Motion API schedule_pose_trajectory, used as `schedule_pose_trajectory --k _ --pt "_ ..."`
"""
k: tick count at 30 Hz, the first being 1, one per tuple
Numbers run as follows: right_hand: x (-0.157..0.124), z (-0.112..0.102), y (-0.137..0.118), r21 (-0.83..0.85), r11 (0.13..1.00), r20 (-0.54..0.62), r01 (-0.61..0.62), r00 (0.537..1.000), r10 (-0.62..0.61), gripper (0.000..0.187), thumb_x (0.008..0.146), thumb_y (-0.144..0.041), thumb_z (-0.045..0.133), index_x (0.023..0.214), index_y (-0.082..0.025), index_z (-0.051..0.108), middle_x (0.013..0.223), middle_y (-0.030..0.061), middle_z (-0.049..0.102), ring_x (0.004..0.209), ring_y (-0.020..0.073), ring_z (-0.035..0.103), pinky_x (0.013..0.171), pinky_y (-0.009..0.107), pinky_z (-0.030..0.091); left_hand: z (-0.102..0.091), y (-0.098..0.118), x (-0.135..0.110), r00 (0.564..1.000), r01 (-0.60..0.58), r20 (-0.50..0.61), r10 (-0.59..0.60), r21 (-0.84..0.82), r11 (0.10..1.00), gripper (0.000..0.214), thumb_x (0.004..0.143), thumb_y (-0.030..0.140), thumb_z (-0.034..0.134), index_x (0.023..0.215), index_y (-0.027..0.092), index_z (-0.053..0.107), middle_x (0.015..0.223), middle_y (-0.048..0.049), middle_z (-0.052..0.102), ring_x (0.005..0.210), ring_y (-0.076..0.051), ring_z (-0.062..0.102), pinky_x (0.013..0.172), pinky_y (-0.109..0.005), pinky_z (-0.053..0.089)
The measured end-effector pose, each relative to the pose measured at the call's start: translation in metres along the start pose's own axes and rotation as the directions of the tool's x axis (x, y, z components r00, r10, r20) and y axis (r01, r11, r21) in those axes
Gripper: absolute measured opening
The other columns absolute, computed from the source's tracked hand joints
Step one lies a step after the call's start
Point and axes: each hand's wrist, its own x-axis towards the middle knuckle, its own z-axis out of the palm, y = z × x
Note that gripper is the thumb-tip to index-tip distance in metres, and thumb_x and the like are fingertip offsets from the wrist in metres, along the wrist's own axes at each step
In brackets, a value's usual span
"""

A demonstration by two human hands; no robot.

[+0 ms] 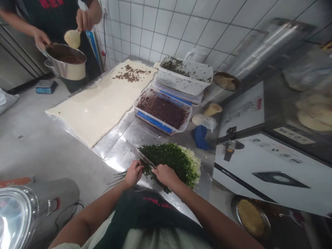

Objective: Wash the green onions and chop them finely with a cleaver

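Observation:
My right hand is closed around the handle of a knife, whose blade points up and to the left over the steel table. Just left of the blade, the curled fingers of my left hand press on a bunch of green scallions, with their long tips trailing out to the left. Against the far side of the knife lies a large heap of chopped scallions, dark green on the left and pale at its right end.
A big dough sheet with dark filling bits covers the table's far left. Tubs of dark paste and chopped greens stand behind the heap. A white freezer borders the right. Across the table, a co-worker holds a pot and ladle.

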Motion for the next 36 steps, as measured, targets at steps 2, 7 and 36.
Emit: schedule_pose_trajectory --k 2,7,36 --pt "-0.015 0.007 0.015 -0.05 0.998 0.012 0.035 0.999 -0.034 0.041 0.083 -0.044 0.034 0.084 -0.016 0.064 0.083 0.0138 0.066 0.082 0.0239 0.061 0.068 0.03 0.042 0.001 0.0 -0.001 0.999 0.026 0.019 -0.026 -0.003 1.0 0.016 0.08 0.013 0.041 0.088 0.015 0.054 0.085 -0.0074 0.051 0.086 -0.017 0.047 0.074 -0.033 0.043" --pt "-0.02 0.025 0.016 -0.033 0.999 0.063 -0.024 0.998 0.026 0.04 0.083 -0.043 0.034 0.085 -0.016 0.064 0.083 0.0125 0.065 0.079 0.023 0.061 0.065 0.029 0.043 0.002 -0.003 0.0 0.996 0.047 0.07 -0.046 -0.015 0.999 0.015 0.082 0.015 0.039 0.079 0.016 0.054 0.083 -0.0059 0.054 0.083 -0.015 0.046 0.075 -0.032 0.042" --pt "-0.009 0.015 -0.011 -0.023 0.999 0.091 -0.044 0.995 0.046 0.036 0.082 -0.04 0.039 0.09 -0.014 0.063 0.089 0.0144 0.065 0.087 0.0225 0.06 0.071 0.027 0.043 -0.004 -0.007 -0.009 0.998 0.061 -0.008 -0.061 0.052 0.997 0.018 0.083 0.021 0.04 0.078 0.017 0.057 0.08 -0.0056 0.054 0.08 -0.015 0.048 0.07 -0.031 0.043"
